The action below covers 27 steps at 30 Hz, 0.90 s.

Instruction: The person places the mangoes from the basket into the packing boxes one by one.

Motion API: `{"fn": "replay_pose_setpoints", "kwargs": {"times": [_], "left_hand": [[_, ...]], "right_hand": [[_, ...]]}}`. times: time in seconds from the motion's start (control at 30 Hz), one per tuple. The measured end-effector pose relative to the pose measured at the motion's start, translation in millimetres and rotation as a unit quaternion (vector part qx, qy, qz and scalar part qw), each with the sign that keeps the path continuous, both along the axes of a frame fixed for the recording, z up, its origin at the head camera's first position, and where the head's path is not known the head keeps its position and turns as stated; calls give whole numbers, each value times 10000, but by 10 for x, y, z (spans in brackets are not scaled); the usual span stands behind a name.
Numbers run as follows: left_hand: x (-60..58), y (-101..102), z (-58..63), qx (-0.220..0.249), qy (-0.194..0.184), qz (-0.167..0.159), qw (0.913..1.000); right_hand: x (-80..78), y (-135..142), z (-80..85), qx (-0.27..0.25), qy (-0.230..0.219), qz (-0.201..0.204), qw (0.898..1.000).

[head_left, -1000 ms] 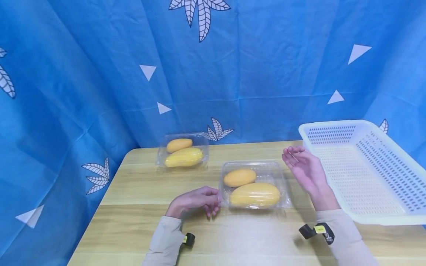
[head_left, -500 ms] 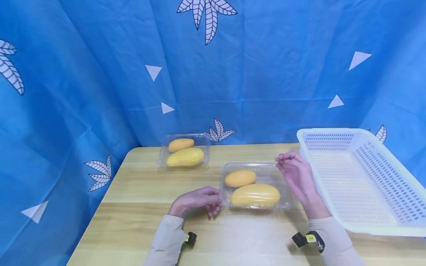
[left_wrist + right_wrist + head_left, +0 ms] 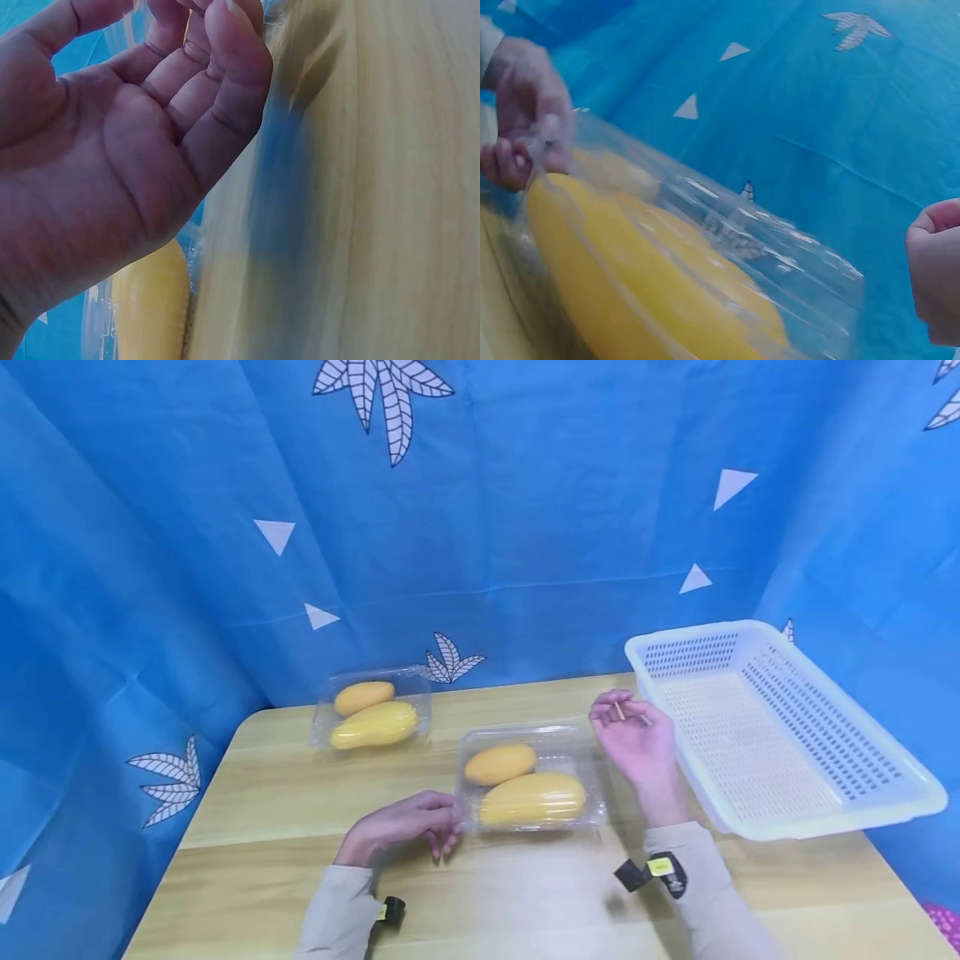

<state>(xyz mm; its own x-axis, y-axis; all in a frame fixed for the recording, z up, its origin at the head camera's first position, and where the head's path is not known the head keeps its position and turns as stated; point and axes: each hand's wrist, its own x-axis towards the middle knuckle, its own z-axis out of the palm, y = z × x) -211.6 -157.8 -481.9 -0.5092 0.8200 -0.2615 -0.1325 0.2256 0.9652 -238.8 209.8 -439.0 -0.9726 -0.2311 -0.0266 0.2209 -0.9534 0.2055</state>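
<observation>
In the head view, a clear plastic clamshell box [image 3: 566, 752] lies on the table, holding an orange oval fruit [image 3: 500, 764] and a larger yellow oblong one [image 3: 534, 799]. My left hand [image 3: 408, 821] pinches the box's left edge between thumb and fingers; the right wrist view shows that hand [image 3: 534, 112] at the box corner. Just beyond the box's right edge, my right hand [image 3: 636, 742] is raised with loosely curled fingers and holds nothing. A second clear box [image 3: 416, 685] with two similar fruits stands farther back on the left.
A white perforated plastic basket [image 3: 750, 739] stands at the right, close beside my right hand. Blue patterned cloth [image 3: 562, 510] hangs behind the wooden table [image 3: 292, 793]. Both sleeves carry wrist-worn camera straps.
The head view has swung right, so everything sits farther left in it. My right hand came in toward the box's right edge, then drew slightly off; my left hand keeps its place at the box.
</observation>
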Motion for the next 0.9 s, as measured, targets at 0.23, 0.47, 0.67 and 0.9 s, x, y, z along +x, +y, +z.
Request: {"fn": "replay_pose_setpoints", "kwargs": {"times": [0.23,0.47,0.67,0.9], "left_hand": [[7,23,36,-212,152,116,9996],[-74,114,125,-251,164,129,9995],[-36,47,163,-271,132,158,9994],[28,-77,115,-283,98,133,9995]], "right_hand": [[202,-272,83,1611,468,-35,9858],[508,-346,143,3907,1318,-333,9104],[757,-545,197,5190,1917,-394,8320],[1080,-837,196,6136,2040,301,7622]]}}
